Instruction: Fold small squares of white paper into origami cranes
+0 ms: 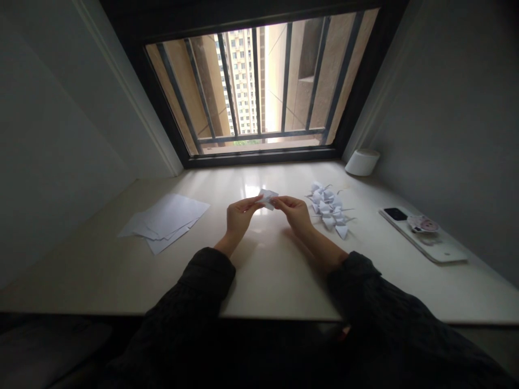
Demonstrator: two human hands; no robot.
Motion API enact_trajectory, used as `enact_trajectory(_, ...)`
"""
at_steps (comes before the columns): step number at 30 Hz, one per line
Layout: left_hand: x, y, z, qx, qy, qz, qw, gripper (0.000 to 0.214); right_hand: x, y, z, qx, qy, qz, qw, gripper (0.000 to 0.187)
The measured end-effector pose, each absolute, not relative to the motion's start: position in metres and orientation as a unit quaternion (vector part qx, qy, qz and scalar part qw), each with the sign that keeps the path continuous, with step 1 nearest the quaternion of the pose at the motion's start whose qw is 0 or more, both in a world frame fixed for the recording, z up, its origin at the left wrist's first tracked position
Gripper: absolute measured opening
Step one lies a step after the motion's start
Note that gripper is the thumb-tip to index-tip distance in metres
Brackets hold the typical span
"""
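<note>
Now: folded paper (267, 198) pinched between both hands, over the middle of the table (263, 281)

The folded paper is small and white. It is off the surface, held just above the table's middle and a little toward the far edge by the window (259, 86).

The left hand (240, 216) closes thumb and forefinger on its left end, and the right hand (295, 212) does the same on its right end. Both are tight fingertip pinches with the other fingers curled under. Neither hand holds anything else.

I read the two-ended hold as a way to keep the piece taut and turned to the window light, where creases would show. That is my judgement only. The state of the fold is too small for me to tell from here.

- **Folded paper figures (329, 210):** a pile lies on the table just right of the right hand, likely grouped there for easy reach.
- **Flat white sheets (166, 219):** a fanned stack lies toward the left edge, well apart from the left hand.
- **Phone (421, 233):** lies near the right edge.
- **White cylinder (362, 161):** stands in the far right corner.
- **Dark sleeves (203, 292):** cross the near edge.
</note>
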State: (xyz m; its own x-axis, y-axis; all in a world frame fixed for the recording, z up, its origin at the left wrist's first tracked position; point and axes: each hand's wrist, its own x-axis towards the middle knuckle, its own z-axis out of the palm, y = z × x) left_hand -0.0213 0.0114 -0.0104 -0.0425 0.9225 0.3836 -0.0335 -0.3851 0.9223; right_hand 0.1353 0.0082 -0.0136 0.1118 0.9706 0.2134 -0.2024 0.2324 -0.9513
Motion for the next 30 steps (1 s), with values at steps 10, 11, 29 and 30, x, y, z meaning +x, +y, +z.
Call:
enact_trajectory(10,-0.0206,0.0081,-0.0034,0.574,0.398,0.592,0.401,0.027,0.1356,0.0102,-0.0166,-0.370,-0.468,0.495,0.632,0.022)
enact_trajectory(11,-0.0209,0.0078,-0.0028,0.572,0.402,0.586,0.410,0.026,0.1358,0.0103,-0.0165,-0.369,-0.472,0.491,0.632,0.022)
enact_trajectory(29,-0.0199,0.0095,-0.0051,0.531,0.413,0.572,0.469,0.027,0.1354,0.0055,-0.0112,-0.396,-0.483,0.459,0.632,0.026)
enact_trajectory(30,-0.0199,0.0090,-0.0046,0.519,0.413,0.577,0.476,0.028,0.1354,0.0050,-0.0110,-0.401,-0.489,0.452,0.629,0.027)
